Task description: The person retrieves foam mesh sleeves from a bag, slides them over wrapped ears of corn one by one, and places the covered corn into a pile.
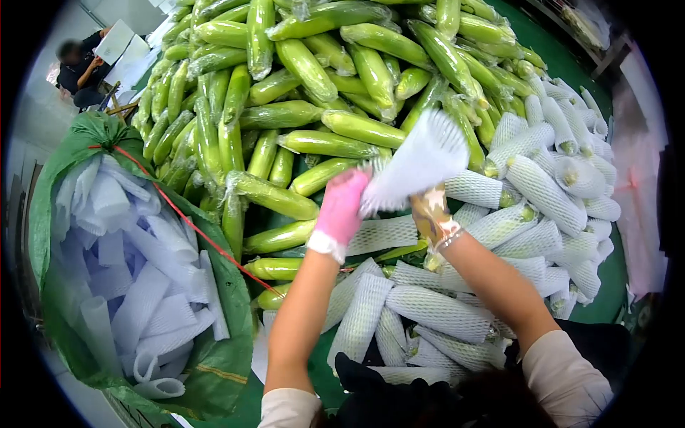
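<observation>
My left hand (pixel 342 210), in a pink glove with a white cuff, is closed on the lower left edge of a white foam net sleeve (pixel 422 153). The sleeve is blurred and fans out toward the upper right. My right hand (pixel 432 216), in a tan patterned glove, is at the sleeve's lower edge; its fingertips are partly hidden and blurred. Behind both hands rises a heap of long green vegetables (pixel 303 68) wrapped in clear film. Beneath and right of my hands lie several vegetables in white foam net sleeves (pixel 546 196).
On the left stands an open green sack (pixel 232 314) with loose foam net sleeves (pixel 160 307) inside. A red string (pixel 203 235) runs from it toward the heap. Another person (pixel 80 68) is at the far upper left, holding a white board or box (pixel 114 43).
</observation>
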`<state>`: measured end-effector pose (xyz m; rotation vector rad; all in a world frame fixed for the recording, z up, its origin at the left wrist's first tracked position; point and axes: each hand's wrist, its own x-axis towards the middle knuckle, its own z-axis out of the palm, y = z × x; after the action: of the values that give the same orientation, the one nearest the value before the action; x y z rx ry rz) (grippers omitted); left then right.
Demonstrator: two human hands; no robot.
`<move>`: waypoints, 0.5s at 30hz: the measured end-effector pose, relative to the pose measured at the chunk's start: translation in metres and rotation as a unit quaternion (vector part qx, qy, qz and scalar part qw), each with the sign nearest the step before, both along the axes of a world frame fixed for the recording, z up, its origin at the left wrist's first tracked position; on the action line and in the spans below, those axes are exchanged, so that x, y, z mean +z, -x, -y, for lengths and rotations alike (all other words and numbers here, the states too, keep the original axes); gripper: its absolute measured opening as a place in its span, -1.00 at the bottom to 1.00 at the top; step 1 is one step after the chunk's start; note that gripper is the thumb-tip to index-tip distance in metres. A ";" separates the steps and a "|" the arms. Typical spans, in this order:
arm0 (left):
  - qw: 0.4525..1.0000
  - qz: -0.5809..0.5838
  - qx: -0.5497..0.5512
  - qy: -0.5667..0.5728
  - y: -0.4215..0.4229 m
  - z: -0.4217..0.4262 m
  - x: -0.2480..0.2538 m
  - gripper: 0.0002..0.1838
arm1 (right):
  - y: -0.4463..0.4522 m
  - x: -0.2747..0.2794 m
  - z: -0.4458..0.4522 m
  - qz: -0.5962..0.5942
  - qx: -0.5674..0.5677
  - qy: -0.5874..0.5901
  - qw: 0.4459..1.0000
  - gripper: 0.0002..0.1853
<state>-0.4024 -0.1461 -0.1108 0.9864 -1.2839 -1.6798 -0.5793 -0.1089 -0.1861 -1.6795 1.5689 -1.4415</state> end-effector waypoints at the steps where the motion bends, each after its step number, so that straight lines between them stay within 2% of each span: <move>1: 0.996 0.027 0.025 0.085 0.012 0.008 0.002 -0.87 | 0.002 -0.002 0.008 0.236 0.010 -0.086 0.968 -0.73; 2: 0.968 -0.189 0.073 -0.149 0.031 0.022 -0.014 -0.86 | 0.006 -0.003 0.020 0.423 0.014 -0.092 0.901 -0.75; 3: 0.970 -0.179 0.113 -0.116 0.046 0.030 -0.020 -0.87 | 0.011 0.009 0.034 0.566 0.035 -0.089 0.819 -0.77; 4: 0.970 -0.179 0.111 -0.118 0.051 0.038 -0.032 -0.87 | 0.015 0.018 0.044 0.645 0.050 -0.095 0.756 -0.78; 5: 0.984 -0.073 0.141 -0.082 0.054 0.044 -0.044 -0.87 | 0.017 0.025 0.052 0.652 0.051 -0.104 0.749 -0.79; 6: 0.984 0.033 0.169 -0.045 0.057 0.045 -0.051 -0.86 | 0.016 0.025 0.056 0.536 -0.012 -0.138 0.833 -0.82; 7: 0.979 -0.066 0.192 -0.033 0.059 0.040 -0.059 -0.84 | 0.006 0.023 0.062 0.490 -0.081 -0.093 0.863 -0.86; 8: 0.979 -0.065 0.192 -0.033 0.061 0.037 -0.065 -0.84 | 0.004 0.023 0.057 0.486 -0.087 -0.109 0.863 -0.86; 10: 0.965 -0.073 0.253 -0.010 0.065 0.029 -0.053 -0.86 | 0.005 0.012 0.059 0.638 -0.025 -0.063 0.767 -0.87; 12: 0.953 -0.039 0.294 -0.060 0.064 0.018 -0.038 -0.83 | 0.004 0.015 0.043 0.739 -0.007 -0.147 0.657 -0.87; 13: 0.953 -0.021 0.299 -0.045 0.060 0.011 -0.030 -0.83 | -0.003 0.007 0.035 0.731 -0.042 -0.101 0.673 -0.86; 14: 0.952 0.002 0.303 -0.036 0.058 0.000 -0.023 -0.84 | -0.023 0.045 0.016 0.612 -0.117 -0.118 0.773 -0.83; 15: 0.952 0.019 0.304 -0.032 0.058 -0.010 -0.020 -0.85 | -0.035 0.053 0.001 0.542 -0.129 -0.097 0.825 -0.84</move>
<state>-0.4608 -0.1364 -0.1310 1.2965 -0.8265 -1.2275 -0.5448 -0.1099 -0.1335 -0.3021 1.1726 -1.7834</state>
